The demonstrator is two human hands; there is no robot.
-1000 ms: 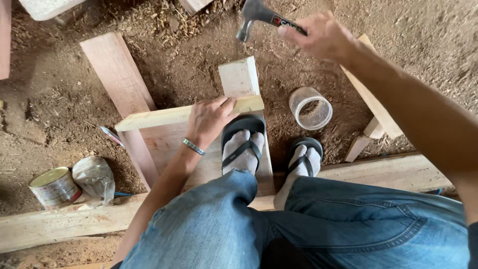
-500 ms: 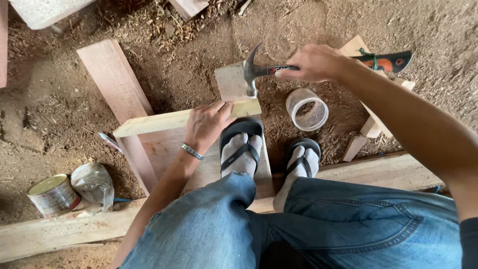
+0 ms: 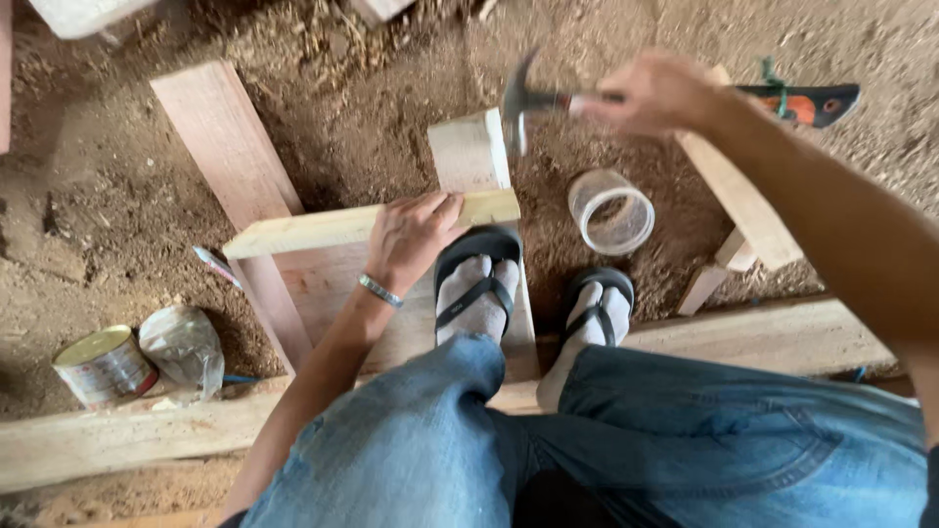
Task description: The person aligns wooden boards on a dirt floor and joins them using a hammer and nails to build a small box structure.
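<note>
Hammer [image 3: 523,98]: raised over the pale wood strip [image 3: 362,223], blurry.
Right hand [image 3: 655,93]: grip closed round its handle.
Left hand [image 3: 411,235]: fingers pressed flat on the strip, holding nothing.

I count one hammer [image 3: 523,103], held up in my right hand [image 3: 657,93], and one pale wooden strip [image 3: 367,225] under my left hand [image 3: 411,235]; that makes two hands, each with its own grip. I see one short wooden block [image 3: 469,152] standing behind the strip and one reddish plank [image 3: 223,147] lying on the dirt. There is one clear plastic cup [image 3: 611,210], one tin can [image 3: 103,367], and one crumpled plastic bag [image 3: 186,347]. Two sandals [image 3: 479,259] are on my feet, and one bracelet [image 3: 380,290] is on my left wrist.
</note>
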